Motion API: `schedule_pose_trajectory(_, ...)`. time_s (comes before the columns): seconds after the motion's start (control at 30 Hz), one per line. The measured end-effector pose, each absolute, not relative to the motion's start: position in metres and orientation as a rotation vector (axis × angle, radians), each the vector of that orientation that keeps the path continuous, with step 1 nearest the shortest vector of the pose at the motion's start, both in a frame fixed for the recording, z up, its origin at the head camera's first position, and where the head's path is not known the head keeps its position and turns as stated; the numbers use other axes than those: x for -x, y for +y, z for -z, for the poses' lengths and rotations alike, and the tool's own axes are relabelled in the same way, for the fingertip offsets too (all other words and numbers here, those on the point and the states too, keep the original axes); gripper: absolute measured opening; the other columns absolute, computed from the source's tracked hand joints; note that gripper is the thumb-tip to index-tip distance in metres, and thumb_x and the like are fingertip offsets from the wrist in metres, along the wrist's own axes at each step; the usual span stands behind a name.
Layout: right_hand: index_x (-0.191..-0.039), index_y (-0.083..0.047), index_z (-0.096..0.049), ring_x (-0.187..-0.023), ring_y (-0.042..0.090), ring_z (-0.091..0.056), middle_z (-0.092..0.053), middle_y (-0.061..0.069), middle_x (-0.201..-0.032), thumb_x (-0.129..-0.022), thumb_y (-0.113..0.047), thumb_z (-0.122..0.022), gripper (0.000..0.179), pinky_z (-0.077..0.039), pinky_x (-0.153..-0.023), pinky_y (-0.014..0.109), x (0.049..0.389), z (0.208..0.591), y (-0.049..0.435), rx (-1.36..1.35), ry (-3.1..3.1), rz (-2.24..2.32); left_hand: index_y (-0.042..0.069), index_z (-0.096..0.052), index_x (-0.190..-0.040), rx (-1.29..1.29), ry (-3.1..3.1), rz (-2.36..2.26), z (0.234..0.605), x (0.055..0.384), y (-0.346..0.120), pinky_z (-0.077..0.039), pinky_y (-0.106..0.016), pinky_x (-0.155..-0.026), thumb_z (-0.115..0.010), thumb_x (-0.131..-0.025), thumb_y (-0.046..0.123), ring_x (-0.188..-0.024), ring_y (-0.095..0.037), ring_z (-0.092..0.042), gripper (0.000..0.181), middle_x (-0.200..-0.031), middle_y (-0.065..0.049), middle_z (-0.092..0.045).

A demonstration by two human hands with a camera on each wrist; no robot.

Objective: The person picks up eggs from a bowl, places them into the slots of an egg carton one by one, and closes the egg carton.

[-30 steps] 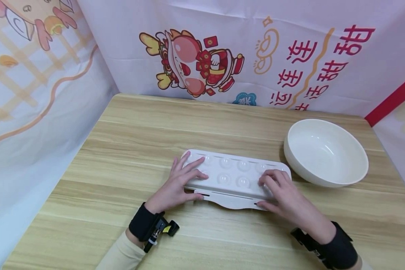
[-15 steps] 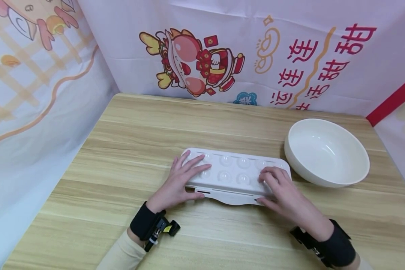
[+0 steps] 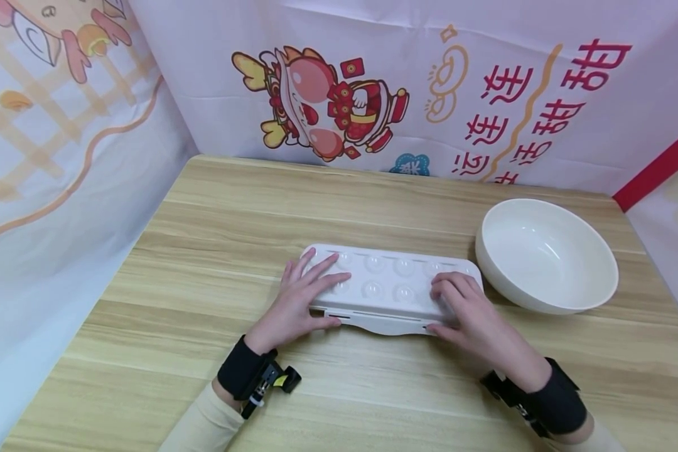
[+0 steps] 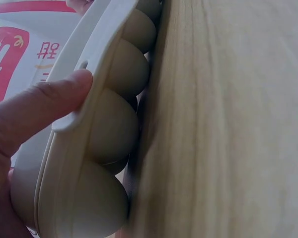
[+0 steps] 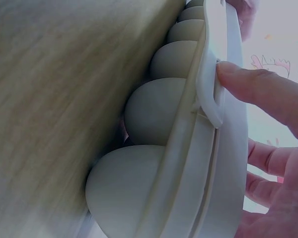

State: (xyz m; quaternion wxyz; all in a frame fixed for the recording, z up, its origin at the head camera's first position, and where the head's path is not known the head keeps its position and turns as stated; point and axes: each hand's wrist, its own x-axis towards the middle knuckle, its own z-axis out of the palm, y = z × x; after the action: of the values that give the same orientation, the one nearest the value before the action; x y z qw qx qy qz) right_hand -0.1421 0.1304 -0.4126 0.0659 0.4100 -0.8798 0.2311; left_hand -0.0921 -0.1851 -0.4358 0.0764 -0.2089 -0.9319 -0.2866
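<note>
A long white egg box [image 3: 387,290] lies with its lid on near the middle of the table; rounded bumps line the lid. Along its front runs a wavy-edged flap [image 3: 381,324]. My left hand [image 3: 294,304] grips the left end, fingers spread over the lid and thumb on the flap. At the right end my right hand [image 3: 474,317] holds the box with bent fingers on the lid and its thumb at the flap's slot. Both wrist views show rounded cups [image 4: 114,124] under the rim; what lies inside is hidden.
A large cream bowl [image 3: 548,257] stands just right of the egg box, close to its corner. The wooden table [image 3: 231,226] meets a printed cloth [image 3: 215,81] at the back. Another cloth hangs at the left.
The egg box has shifted slightly away from me and to the left, both hands with it. Its front flap shows less below the lid. My left index finger has straightened on the lid.
</note>
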Motion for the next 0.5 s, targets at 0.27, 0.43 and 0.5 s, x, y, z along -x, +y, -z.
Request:
schedule_pose_trajectory(0.27,-0.100,-0.006,-0.049,-0.107,0.033,-0.041,-0.050,0.014,-0.112,-0.063,-0.026,-0.083,0.054,-0.041,-0.090,0.050,0.142,0.406,0.118,-1.209,-2.730,-0.649,0.023,-0.049,-0.132,0.610,-2.800,0.831,0.433,0.093,-0.186,-0.007,-0.068,-0.106,-0.080,-0.064,0.037,-0.138,-0.036,-0.007,0.076,-0.150,-0.008,-0.031)
schedule_pose_trajectory(0.43,-0.102,-0.007,-0.050,-0.111,0.038,-0.041,-0.049,0.016,-0.113,-0.060,-0.036,-0.083,0.061,-0.040,-0.093,0.052,0.137,0.406,0.095,-1.228,-2.667,-0.532,0.021,-0.050,-0.130,0.628,-2.783,0.802,0.435,0.094,-0.184,-0.010,-0.063,-0.109,-0.080,-0.065,0.035,-0.138,-0.038,-0.010,0.074,-0.149,-0.010,-0.033)
schedule_pose_trajectory(0.5,-0.105,-0.008,-0.050,-0.112,0.039,-0.041,-0.049,0.017,-0.114,-0.059,-0.040,-0.082,0.064,-0.040,-0.093,0.053,0.135,0.406,0.083,-1.242,-2.628,-0.494,0.021,-0.050,-0.130,0.629,-2.784,0.797,0.435,0.094,-0.183,-0.010,-0.062,-0.109,-0.080,-0.065,0.035,-0.138,-0.037,-0.010,0.073,-0.149,-0.009,-0.032)
